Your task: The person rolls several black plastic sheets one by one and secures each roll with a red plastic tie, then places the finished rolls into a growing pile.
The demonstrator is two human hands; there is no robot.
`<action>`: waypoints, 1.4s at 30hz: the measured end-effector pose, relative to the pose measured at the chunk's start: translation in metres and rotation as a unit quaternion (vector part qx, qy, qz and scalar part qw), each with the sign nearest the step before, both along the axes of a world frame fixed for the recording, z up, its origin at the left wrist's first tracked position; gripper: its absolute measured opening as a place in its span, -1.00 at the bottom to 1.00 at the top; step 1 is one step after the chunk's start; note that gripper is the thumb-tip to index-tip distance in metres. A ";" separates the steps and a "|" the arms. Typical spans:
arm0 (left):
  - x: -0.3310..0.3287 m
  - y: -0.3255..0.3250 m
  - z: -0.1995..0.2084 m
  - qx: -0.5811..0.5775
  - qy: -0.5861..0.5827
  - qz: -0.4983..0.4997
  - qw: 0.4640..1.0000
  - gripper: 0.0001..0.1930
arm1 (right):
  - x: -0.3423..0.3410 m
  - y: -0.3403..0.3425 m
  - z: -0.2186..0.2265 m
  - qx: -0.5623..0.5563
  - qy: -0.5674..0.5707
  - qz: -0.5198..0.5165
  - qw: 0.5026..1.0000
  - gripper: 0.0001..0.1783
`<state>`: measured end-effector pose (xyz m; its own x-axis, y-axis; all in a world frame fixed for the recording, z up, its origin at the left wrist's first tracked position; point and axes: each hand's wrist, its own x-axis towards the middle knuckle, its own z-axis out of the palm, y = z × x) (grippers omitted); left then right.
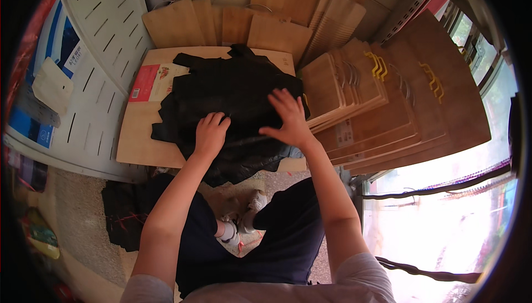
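Note:
A pile of flat black plastic bags (227, 89), thin and slightly shiny, lies spread over a pale wooden board in front of me. The strap-like ends stick out at its far and left edges, and the near edge hangs past the board. Toward the middle of the pile, my left hand (210, 136) has its fingers bent together, closed on the black plastic. My right hand (289, 119) is over the pile's right part with fingers and thumb spread, holding nothing. Whether its fingertips touch the plastic is hard to tell.
Under the pile, the pale board (138, 131) bears a pink label (145, 83). Wooden cutting boards (382, 120) with metal and yellow handles lean at the right; more boards (174, 23) stand behind. A slotted white metal panel (100, 70) rises at left. Black bundled material (122, 214) lies on the floor.

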<state>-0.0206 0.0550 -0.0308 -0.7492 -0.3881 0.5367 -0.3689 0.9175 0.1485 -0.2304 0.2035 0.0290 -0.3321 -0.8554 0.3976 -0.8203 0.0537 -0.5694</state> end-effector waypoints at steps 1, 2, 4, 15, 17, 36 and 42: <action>-0.002 0.003 -0.001 0.004 0.003 -0.001 1.000 -0.72 | 0.008 0.004 0.005 0.114 0.164 0.055 0.978 -0.02; -0.003 0.005 0.000 0.038 -0.018 -0.011 0.999 -0.72 | 0.010 0.006 0.001 0.140 0.200 0.055 0.968 -0.04; -0.001 0.010 0.006 0.073 -0.037 -0.021 0.996 -0.70 | 0.001 0.007 -0.006 0.197 0.245 0.055 0.948 -0.07; 0.023 0.009 0.016 0.084 -0.102 -0.061 0.989 -0.37 | -0.001 -0.017 -0.018 0.286 0.357 0.077 0.886 -0.37; 0.033 0.003 0.024 0.073 -0.125 -0.012 0.989 -0.39 | -0.017 -0.011 -0.016 0.265 0.314 0.071 0.909 -0.64; 0.098 -0.070 -0.018 0.492 0.226 0.065 0.838 -0.52 | -0.013 0.027 -0.019 0.057 0.004 -0.018 0.998 -0.51; 0.052 -0.103 -0.009 0.499 0.183 0.162 0.831 -0.63 | -0.046 0.018 -0.054 0.002 -0.052 -0.207 0.977 -0.69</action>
